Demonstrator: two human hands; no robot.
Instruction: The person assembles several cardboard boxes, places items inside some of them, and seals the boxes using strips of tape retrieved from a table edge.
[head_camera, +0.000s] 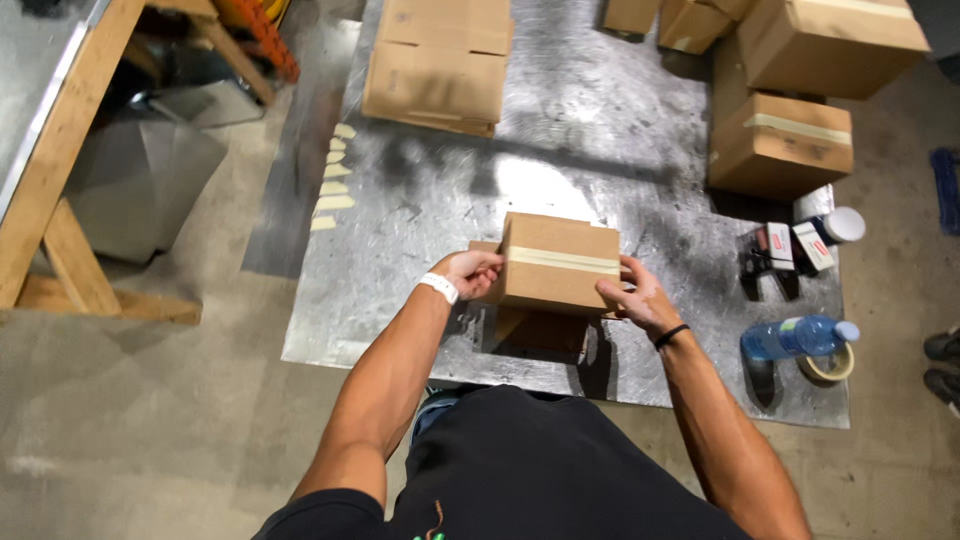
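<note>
Left hand (470, 272) grips the left end of the small taped cardboard box (558, 262), held above the metal sheet (400, 300) near its front edge. Right hand (632, 295) clamps the box's right side, and further right a water bottle (795, 337) lies by the front right corner.

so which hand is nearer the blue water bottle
Right. The right hand grips the right side of the taped cardboard box, with the water bottle off to its right; the left hand holds the box's far side.
</note>
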